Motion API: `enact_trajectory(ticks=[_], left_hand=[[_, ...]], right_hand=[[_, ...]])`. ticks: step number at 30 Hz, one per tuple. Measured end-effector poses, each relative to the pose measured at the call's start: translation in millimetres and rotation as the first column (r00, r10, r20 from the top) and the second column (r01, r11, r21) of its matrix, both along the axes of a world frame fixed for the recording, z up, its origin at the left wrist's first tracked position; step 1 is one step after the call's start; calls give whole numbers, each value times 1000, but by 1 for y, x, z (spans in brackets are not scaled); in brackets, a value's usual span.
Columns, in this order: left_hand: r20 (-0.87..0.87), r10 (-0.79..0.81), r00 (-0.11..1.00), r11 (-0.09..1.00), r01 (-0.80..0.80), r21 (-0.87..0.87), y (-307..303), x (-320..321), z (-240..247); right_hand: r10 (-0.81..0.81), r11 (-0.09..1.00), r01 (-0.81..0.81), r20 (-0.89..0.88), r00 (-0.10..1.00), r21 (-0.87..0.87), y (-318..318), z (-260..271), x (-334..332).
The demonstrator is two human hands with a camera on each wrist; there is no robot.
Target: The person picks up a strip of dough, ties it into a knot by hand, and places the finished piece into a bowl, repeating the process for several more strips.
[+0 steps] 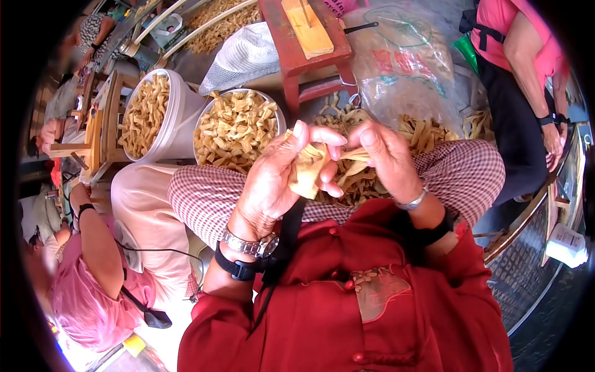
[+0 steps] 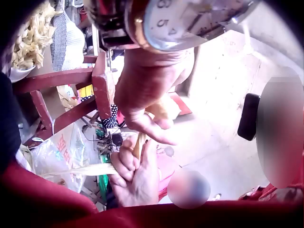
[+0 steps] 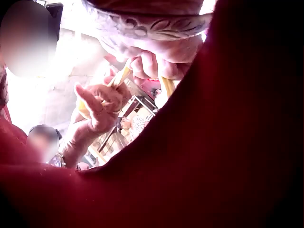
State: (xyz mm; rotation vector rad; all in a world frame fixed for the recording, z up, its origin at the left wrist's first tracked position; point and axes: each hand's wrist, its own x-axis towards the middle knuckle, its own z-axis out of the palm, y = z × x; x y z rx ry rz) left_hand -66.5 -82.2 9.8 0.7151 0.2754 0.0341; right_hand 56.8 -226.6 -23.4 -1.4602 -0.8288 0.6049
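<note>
Between both hands, over the lap, stretches a pale yellow, leathery strip [image 1: 307,172], folded into a small bundle at its left end. My left hand [image 1: 268,177] holds that bundle between thumb and fingers. The narrow end is pinched by my right hand [image 1: 394,162], just to the right. In the left wrist view, a long tail of the strip [image 2: 90,169] trails from the right hand's fingers. Just beyond the hands lie several loose strips [image 1: 427,133] of the same kind, partly hidden behind the fingers.
A white bucket [image 1: 186,115] and a second round container [image 1: 281,118], both full of short knotted pieces, stand at the left. Ahead are a red stool [image 1: 317,65] with a wooden block [image 1: 313,40] and a clear plastic bag [image 1: 403,80]. People sit on both sides.
</note>
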Motion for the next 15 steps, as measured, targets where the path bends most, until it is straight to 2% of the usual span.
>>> enact_trajectory(ticks=[1, 4, 7, 11, 15], left_hand=[[-6, 12, 1000, 1000, -12, -5, 2, -1, -1], [6, 46, 999, 998, -46, -31, 5, -2, -2], [8, 38, 999, 997, -37, -71, 3, 4, 2], [-31, 50, 998, 999, -50, 8, 12, 5, 2], [-30, 55, 998, 998, -56, -24, 26, 2, -3]], right_hand=[[14, 997, -4, 120, 993, -78, -7, -2, 9], [17, 989, 21, 248, 969, -149, -22, 2, 25], [40, 983, 12, 274, 961, -185, -28, 13, 29], [85, 983, -28, 313, 946, -182, -23, 23, 25], [129, 973, -52, 343, 931, -224, -21, 33, 17]])
